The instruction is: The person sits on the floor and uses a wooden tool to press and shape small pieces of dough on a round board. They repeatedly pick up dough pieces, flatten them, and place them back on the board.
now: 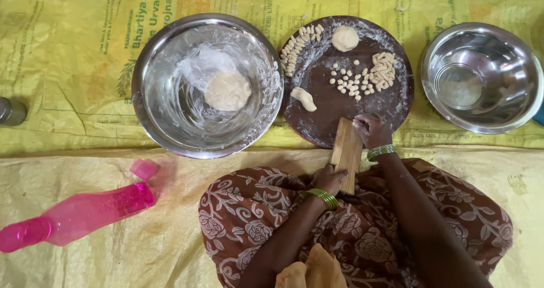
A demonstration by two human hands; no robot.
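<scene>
Two hands work at the lower centre of the frame, both on a ridged wooden board (346, 154). The left hand (329, 178) is curled around the board's near end, fingers closed on it, propping it at a slant over the lap; that tilt seems to steady it for pressing. The right hand (370, 129) is bunched with fingertips pressed together at the board's far end, where it meets the edge of the round dark wooden plate (347, 121). Whether a bit of dough sits under those fingertips I cannot tell; the hand hides it.

On the floured plate: small dough pellets (348, 82) scattered at centre, shaped ridged pieces (383, 70) heaped to the right, a curved row of longer shaped pieces (296, 47) along the upper left rim, a dough ball (344, 38) at the top, and a dough strip (304, 98) at the left. Raw and finished pieces lie apart, probably to keep them sorted.

Large steel bowl (170, 124), centre left, holds a dough lump (227, 91) partly under clear plastic film. Second steel bowl (521, 73), upper right, shows no contents. Pink plastic bottle (76, 215) lies on its side at lower left, its pink cap (144, 168) off just beside it. Everything rests on yellow printed sacking (68, 50) spread over the floor.
</scene>
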